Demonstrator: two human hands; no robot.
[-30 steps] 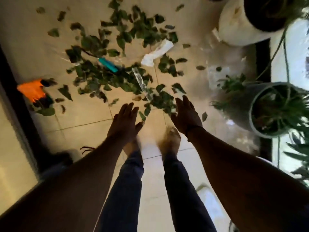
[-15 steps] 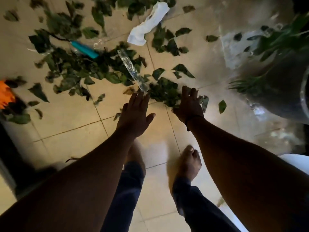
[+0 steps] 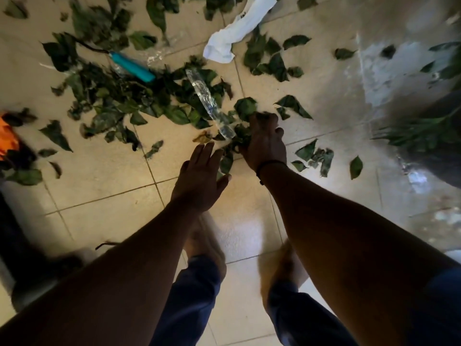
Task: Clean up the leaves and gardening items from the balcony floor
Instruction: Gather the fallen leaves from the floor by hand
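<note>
Green leaves point(image 3: 139, 101) lie scattered over the tiled balcony floor point(image 3: 104, 196), thickest in a band from the upper left to the centre. Among them lie a teal-handled tool point(image 3: 132, 67), a clear plastic strip point(image 3: 209, 103) and a crumpled white cloth point(image 3: 237, 28) bearing a small dark mark too blurred to read. An orange item point(image 3: 7, 138) sits at the left edge, and potted plants point(image 3: 429, 131) crowd the right. The right hand point(image 3: 264, 143) reaches down, its grip curled around a clump of leaves just beside the strip's near end. The left hand point(image 3: 202, 176) hovers beside it, fingers straight and apart, holding nothing. 2 bare feet show below.
</note>
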